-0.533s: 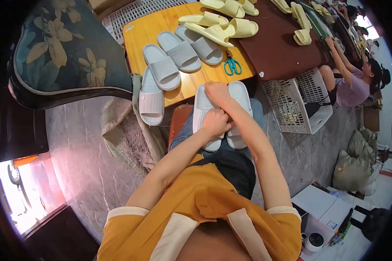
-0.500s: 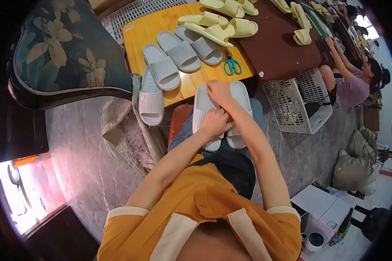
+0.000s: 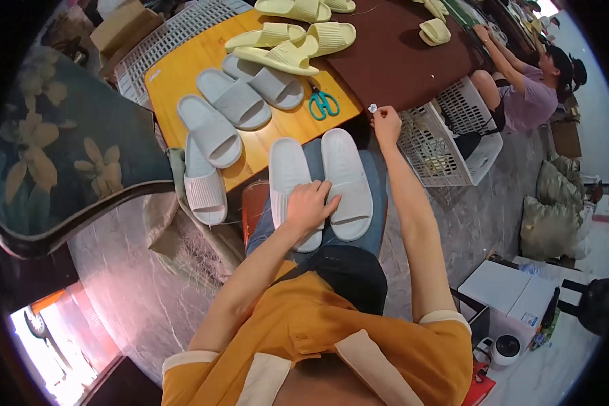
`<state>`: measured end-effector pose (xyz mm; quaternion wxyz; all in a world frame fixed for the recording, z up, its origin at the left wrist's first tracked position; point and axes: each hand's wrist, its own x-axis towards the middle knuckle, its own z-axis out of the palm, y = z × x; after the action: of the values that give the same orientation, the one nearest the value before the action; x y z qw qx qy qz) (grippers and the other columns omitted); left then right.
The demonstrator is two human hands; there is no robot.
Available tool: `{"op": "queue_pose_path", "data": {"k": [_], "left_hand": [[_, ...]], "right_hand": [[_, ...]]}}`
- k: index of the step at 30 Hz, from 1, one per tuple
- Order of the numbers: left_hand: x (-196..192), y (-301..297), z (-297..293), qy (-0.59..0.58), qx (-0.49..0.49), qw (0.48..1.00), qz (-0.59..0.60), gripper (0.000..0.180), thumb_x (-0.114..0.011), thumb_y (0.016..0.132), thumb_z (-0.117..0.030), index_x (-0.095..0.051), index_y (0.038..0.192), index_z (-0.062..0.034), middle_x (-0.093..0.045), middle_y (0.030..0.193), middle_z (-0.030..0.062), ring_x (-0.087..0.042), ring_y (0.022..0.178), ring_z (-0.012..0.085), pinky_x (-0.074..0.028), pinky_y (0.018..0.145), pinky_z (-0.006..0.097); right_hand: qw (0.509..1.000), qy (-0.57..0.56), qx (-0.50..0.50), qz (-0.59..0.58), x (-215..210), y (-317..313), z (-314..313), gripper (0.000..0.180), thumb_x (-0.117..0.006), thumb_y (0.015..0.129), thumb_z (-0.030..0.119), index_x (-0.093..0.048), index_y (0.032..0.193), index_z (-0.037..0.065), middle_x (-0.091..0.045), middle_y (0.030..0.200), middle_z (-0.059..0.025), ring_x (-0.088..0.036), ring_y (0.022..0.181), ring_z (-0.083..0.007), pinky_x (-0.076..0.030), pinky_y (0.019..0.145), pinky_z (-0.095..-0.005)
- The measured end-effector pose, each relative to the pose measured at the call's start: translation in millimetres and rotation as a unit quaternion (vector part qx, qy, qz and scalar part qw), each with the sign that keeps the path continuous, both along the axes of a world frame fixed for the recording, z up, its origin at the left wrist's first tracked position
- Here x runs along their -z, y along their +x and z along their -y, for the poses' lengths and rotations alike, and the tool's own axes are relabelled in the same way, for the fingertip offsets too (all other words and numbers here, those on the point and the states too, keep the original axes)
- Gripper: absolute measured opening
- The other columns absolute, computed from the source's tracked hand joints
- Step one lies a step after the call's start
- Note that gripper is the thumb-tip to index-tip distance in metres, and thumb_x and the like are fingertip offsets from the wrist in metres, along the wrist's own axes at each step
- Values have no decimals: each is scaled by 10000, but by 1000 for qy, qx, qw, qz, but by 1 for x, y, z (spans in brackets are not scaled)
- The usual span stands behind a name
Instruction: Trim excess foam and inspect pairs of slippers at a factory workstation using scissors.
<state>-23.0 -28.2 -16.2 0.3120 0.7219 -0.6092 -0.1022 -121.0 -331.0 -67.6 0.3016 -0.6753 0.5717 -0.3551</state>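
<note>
A pair of pale grey slide slippers rests on my lap, a left slipper [image 3: 289,159] and a right slipper [image 3: 347,169]. My left hand [image 3: 309,205] lies over the left slipper's ribbed strap, thumb and forefinger apart and reaching toward the right slipper. My right arm is stretched forward, and my right hand [image 3: 387,126] is closed in a pinch at the corner of the brown table. Its fingertips are beside a small white piece [image 3: 373,108]; whether they grip it I cannot tell. Nearby on the yellow tabletop [image 3: 284,139] are teal-handled scissors [image 3: 323,106].
Several grey slippers [image 3: 233,98] and yellow slippers [image 3: 277,57] lie ahead. A white plastic crate [image 3: 430,145] stands beside the brown table [image 3: 399,54]. At left is a flowered chair back [image 3: 81,149]; a person in a lilac top [image 3: 531,101] sits at far right.
My right hand has left the slippers and reached forward to the brown table's corner. My left hand remains over the left slipper's strap. The whole view has shifted, moving the tables leftward.
</note>
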Motion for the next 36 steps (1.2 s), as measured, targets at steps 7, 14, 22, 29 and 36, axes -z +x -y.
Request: {"op": "queue_pose_path", "data": {"k": [7,14,22,29,36], "left_hand": [[4,-1,-1,-6,0,1000,11,317,-683,851,-382,-621,953,-88,-601,790,96,-618,704,317,-492,648,422],[4,-1,-2,9,4,1000,-3,336,-675,856,-384,-637,1012,-89,-620,801,96,-629,729,339,-504,670,446],[2,1,-6,-31,-1,999,34,322,-659,874,-395,-612,943,-84,-618,785,108,-634,740,320,-490,689,431],[-22,20,-29,-168,-35,981,-88,396,-602,880,-89,-562,1270,-34,-575,1166,177,-524,1131,358,-417,984,450],[-3,96,-121,11,-130,969,-208,300,-529,966,-148,-600,1200,26,-641,1123,217,-604,1081,368,-468,947,409]], "right_hand": [[922,-184,-87,-329,-12,5,7,143,-644,879,180,-582,938,65,-632,939,-146,-674,850,-380,-544,708,-519],[949,-174,-188,-187,-12,-28,7,167,-624,894,112,-678,1045,62,-642,1029,-150,-654,878,-365,-535,771,-451],[959,140,-203,140,-13,-73,-106,275,-645,937,155,-683,1173,18,-710,993,-81,-683,881,-179,-541,792,-311],[922,78,-370,-83,-54,-112,-208,1072,-835,692,296,-238,1561,98,-231,1565,-273,-250,1463,-391,-239,1187,-425],[953,65,-294,-29,-36,-111,-214,882,-670,716,96,-297,1508,-16,-441,1451,-242,-426,1352,-401,-323,1132,-427]]}}
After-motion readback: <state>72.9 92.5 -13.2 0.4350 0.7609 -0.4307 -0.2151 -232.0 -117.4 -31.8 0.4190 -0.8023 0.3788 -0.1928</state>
